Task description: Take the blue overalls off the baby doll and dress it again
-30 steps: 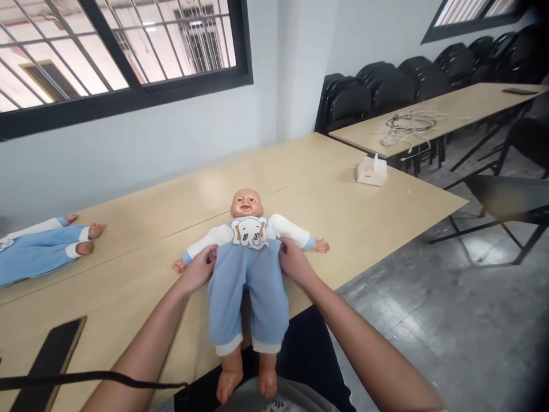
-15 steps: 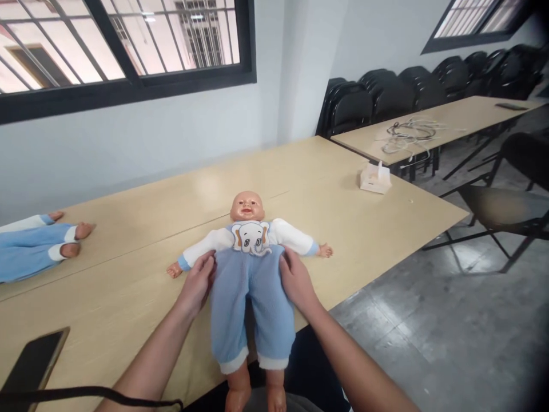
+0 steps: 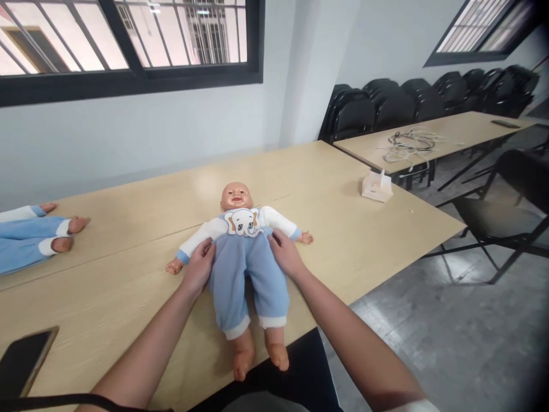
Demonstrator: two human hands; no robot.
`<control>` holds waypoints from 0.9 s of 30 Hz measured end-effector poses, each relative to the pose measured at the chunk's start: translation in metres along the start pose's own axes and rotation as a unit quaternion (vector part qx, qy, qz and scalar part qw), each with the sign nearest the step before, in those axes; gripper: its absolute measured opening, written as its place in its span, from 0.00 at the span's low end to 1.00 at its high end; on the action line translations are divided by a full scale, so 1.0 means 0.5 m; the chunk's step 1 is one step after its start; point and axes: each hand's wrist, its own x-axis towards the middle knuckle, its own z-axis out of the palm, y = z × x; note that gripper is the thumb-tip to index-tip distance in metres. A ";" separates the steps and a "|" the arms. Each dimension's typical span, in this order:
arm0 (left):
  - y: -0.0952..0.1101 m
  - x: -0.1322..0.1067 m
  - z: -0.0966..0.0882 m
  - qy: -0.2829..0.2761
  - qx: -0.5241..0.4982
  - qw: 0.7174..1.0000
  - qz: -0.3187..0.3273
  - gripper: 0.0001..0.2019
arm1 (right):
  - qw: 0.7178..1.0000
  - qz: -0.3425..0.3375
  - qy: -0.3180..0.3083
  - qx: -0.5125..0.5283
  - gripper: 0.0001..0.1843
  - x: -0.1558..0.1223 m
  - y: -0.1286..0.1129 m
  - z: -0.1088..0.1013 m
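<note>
A baby doll [image 3: 246,269] in a blue romper with a white elephant bib lies on its back on the wooden table [image 3: 128,286], head away from me, feet near the front edge. My left hand [image 3: 198,268] grips the doll's side under its arm on the left. On the other side my right hand [image 3: 286,257] holds the doll's waist. Both hands have their fingers curled against the blue cloth.
A second doll [image 3: 30,237] in blue lies at the table's far left, partly out of frame. A dark phone [image 3: 23,360] rests near the front left corner. A tissue box [image 3: 376,186] sits at the right end. Another table [image 3: 450,129] with cables and black chairs stands behind.
The doll has slid up the table away from me, so its feet now rest at the edge instead of hanging over. Both hands stayed on its sides.
</note>
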 end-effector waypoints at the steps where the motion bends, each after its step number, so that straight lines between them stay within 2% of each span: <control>1: 0.001 -0.005 -0.002 0.018 0.019 1.000 0.011 0.27 | 0.999 -0.012 0.035 -0.024 0.19 0.001 0.006 -0.001; 4: 0.006 -0.027 -0.015 0.092 0.128 0.981 0.109 0.20 | 0.980 -0.092 0.131 -0.119 0.16 -0.001 0.024 -0.016; 7: 0.016 -0.036 -0.038 0.148 0.209 0.933 0.255 0.14 | 0.952 -0.157 0.172 -0.197 0.19 0.009 0.042 -0.040; 8: 0.018 -0.033 -0.045 0.143 0.212 0.922 0.289 0.14 | 0.948 -0.164 0.172 -0.212 0.21 0.018 0.049 -0.046; 10: 0.019 -0.021 -0.055 0.089 0.212 0.919 0.319 0.18 | 0.947 -0.166 0.149 -0.231 0.24 0.041 0.064 -0.056; 13: 0.017 -0.007 -0.059 -0.016 0.255 0.921 0.296 0.22 | 0.949 -0.153 0.122 -0.248 0.22 0.071 0.082 -0.064; 16: 0.012 -0.011 -0.051 -0.040 0.270 0.918 0.288 0.23 | 0.944 -0.153 0.150 -0.252 0.21 0.071 0.079 -0.068; 18: 0.010 -0.020 -0.043 -0.046 0.248 0.920 0.299 0.24 | 0.940 -0.191 0.157 -0.236 0.22 0.054 0.063 -0.068; 20: 0.009 -0.028 -0.037 -0.071 0.241 0.919 0.303 0.24 | 0.939 -0.253 0.111 -0.206 0.24 0.026 0.038 -0.063; 23: 0.010 -0.033 -0.032 -0.087 0.267 0.911 0.302 0.23 | 0.923 -0.346 -0.024 -0.167 0.26 -0.026 -0.010 -0.048; 25: 0.012 -0.037 -0.030 -0.052 0.289 0.904 0.311 0.21 | 0.904 -0.394 -0.092 -0.141 0.25 -0.067 -0.045 -0.035; 27: 0.015 -0.042 -0.027 0.009 0.305 0.900 0.312 0.17 | 0.881 -0.433 -0.152 -0.113 0.26 -0.112 -0.081 -0.021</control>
